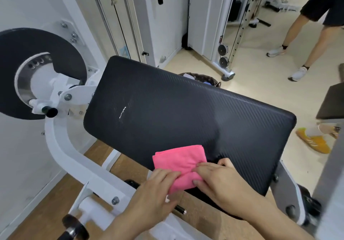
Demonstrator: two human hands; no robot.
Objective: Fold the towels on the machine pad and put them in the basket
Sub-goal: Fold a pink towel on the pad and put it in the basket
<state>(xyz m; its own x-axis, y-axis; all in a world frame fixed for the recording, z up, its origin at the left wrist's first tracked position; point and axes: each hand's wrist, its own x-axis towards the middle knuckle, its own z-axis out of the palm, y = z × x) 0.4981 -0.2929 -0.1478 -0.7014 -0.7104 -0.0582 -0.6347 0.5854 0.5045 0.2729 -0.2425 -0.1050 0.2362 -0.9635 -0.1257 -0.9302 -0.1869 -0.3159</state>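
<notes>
While the folded pink towel (179, 160) lies on the near edge of the black machine pad (186, 109), partly overhanging it, the left hand (158, 189) holds its near corner between fingers and thumb. The right hand (219, 180) pinches its right edge. A wicker basket (206, 77) sits behind the pad.

The pad (186, 113) lies bare beyond the towel (178, 159) — its far edge half hides the basket (205, 77).
</notes>
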